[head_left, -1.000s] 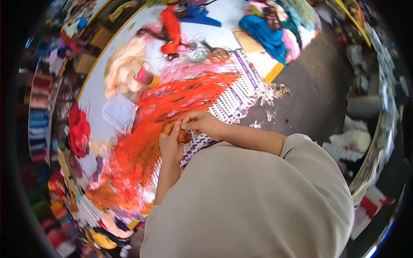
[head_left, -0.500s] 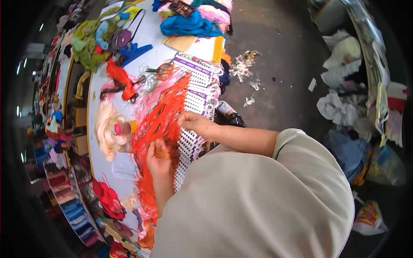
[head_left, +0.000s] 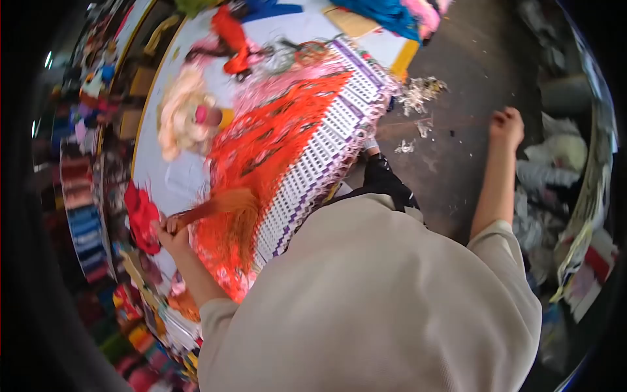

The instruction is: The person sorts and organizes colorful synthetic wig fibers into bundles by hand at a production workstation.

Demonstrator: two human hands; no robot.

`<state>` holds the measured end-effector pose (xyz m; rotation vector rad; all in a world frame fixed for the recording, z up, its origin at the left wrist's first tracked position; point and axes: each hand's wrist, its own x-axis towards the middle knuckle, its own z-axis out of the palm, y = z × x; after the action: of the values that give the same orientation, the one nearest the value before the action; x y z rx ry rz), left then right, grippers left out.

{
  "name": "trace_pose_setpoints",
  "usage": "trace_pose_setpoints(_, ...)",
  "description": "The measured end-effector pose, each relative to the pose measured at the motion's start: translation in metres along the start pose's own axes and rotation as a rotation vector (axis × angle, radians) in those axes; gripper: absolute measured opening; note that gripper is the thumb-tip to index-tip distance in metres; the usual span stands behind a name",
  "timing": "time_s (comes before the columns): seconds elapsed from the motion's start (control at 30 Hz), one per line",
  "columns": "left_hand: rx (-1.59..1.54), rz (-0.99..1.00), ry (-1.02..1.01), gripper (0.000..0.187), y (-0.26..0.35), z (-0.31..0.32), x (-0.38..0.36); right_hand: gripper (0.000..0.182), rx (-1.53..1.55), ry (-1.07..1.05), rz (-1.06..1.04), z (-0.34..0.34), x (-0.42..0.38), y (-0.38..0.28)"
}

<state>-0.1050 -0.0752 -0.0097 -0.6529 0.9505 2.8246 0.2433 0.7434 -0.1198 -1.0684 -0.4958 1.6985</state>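
Two hands, together at the orange yarn half a second ago, are now flung wide apart. Left hand [head_left: 171,230] has its fingers closed on an orange strand bundle [head_left: 219,202] at the counter's near edge. Right hand [head_left: 507,125] is out over the floor, fist closed, seemingly pinching a thin thread; too fine to confirm. Reads as drawing a length off the orange yarn mass [head_left: 268,147], which lies on the white-and-purple card sheets [head_left: 326,147]. White counter [head_left: 186,176] also carries cream yarn [head_left: 183,111]. Grey floor [head_left: 450,170] has fibre scraps; shelves of coloured yarn at left.
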Motion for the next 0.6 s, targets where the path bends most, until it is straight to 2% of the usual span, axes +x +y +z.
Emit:
trace_pose_setpoints(0.03, 0.196, 0.083, 0.054, 0.017, -0.033, 0.03, -0.028, 0.015, 0.025, 0.012, -0.098, 0.013, 0.006, -0.005)
trace_pose_setpoints(0.07, 0.127, -0.09, -0.05, 0.018, -0.03, -0.008, 0.0, 0.012, -0.096, -0.069, -0.063, 0.033, 0.003, 0.006)
trace_pose_setpoints(0.1, 0.002, -0.231, -0.116, 0.024, -0.062, -0.013, 0.005, 0.009, -0.216, -0.152, -0.031, 0.055, -0.006, 0.023)
trace_pose_setpoints(0.13, 0.162, -0.313, -0.109, 0.023, -0.104, 0.006, -0.008, 0.004, -0.346, -0.297, -0.021, 0.075, -0.024, 0.054)
trace_pose_setpoints(0.17, 0.152, -0.394, -0.06, 0.024, -0.144, -0.001, -0.002, 0.011, -0.505, -0.426, 0.017, 0.095, -0.054, 0.084)
trace_pose_setpoints(0.2, 0.211, -0.5, -0.113, 0.022, -0.183, 0.002, -0.003, 0.017, -0.686, -0.612, 0.065, 0.106, -0.071, 0.117)
trace_pose_setpoints(0.23, 0.29, -0.55, -0.019, 0.021, -0.219, 0.021, -0.014, 0.018, -0.888, -0.714, 0.103, 0.115, -0.087, 0.151)
trace_pose_setpoints(0.27, 0.316, -0.602, -0.009, 0.02, -0.248, 0.018, -0.012, 0.019, -1.007, -0.874, 0.144, 0.127, -0.115, 0.173)
trace_pose_setpoints(0.3, 0.403, -0.632, 0.05, 0.019, -0.273, 0.02, -0.011, 0.017, -1.174, -1.018, 0.182, 0.134, -0.131, 0.197)
trace_pose_setpoints(0.33, 0.445, -0.642, 0.0, 0.018, -0.293, 0.014, -0.009, 0.017, -1.204, -1.115, 0.263, 0.141, -0.155, 0.213)
trace_pose_setpoints(0.37, 0.495, -0.622, -0.022, 0.018, -0.306, 0.018, -0.01, 0.017, -1.184, -1.293, 0.242, 0.139, -0.162, 0.235)
trace_pose_setpoints(0.4, 0.516, -0.621, 0.009, 0.018, -0.317, 0.018, -0.01, 0.017, -1.28, -1.376, 0.218, 0.146, -0.178, 0.241)
trace_pose_setpoints(0.47, 0.573, -0.615, 0.053, 0.017, -0.334, 0.022, -0.009, 0.017, -1.397, -1.515, 0.159, 0.147, -0.19, 0.269)
trace_pose_setpoints(0.5, 0.565, -0.613, 0.075, 0.017, -0.341, 0.024, -0.009, 0.018, -1.437, -1.574, 0.236, 0.146, -0.188, 0.28)
trace_pose_setpoints(0.57, 0.702, -0.567, 0.098, 0.016, -0.355, 0.026, -0.006, 0.017, -1.504, -1.611, 0.23, 0.145, -0.197, 0.298)
trace_pose_setpoints(0.6, 0.755, -0.576, 0.132, 0.017, -0.363, 0.026, -0.004, 0.017, -1.503, -1.684, 0.116, 0.137, -0.195, 0.315)
